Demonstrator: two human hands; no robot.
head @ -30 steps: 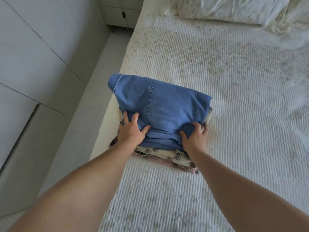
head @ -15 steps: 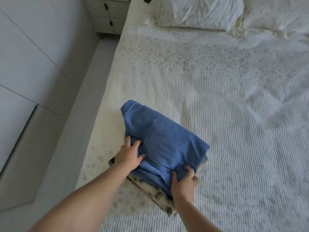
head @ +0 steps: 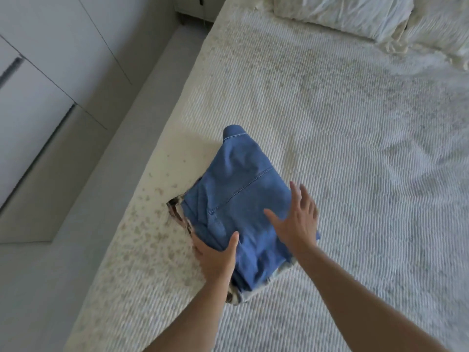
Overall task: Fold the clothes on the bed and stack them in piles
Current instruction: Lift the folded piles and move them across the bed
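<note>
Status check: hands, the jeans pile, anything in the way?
Left hand grips jeans edge. Right hand open, fingers spread above them. Jeans top the pile. Nothing in the way.

Matt blue denim garment (head: pixel 243 199) (ribbed cloth bedspread (head: pixel 355 148) beneath).

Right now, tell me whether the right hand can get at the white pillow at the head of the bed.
Probably not from here. The right hand hangs open over the folded blue denim garment, while the white pillow lies far up the ribbed white bedspread. Nothing blocks the way; it seems simply beyond arm's reach.
</note>
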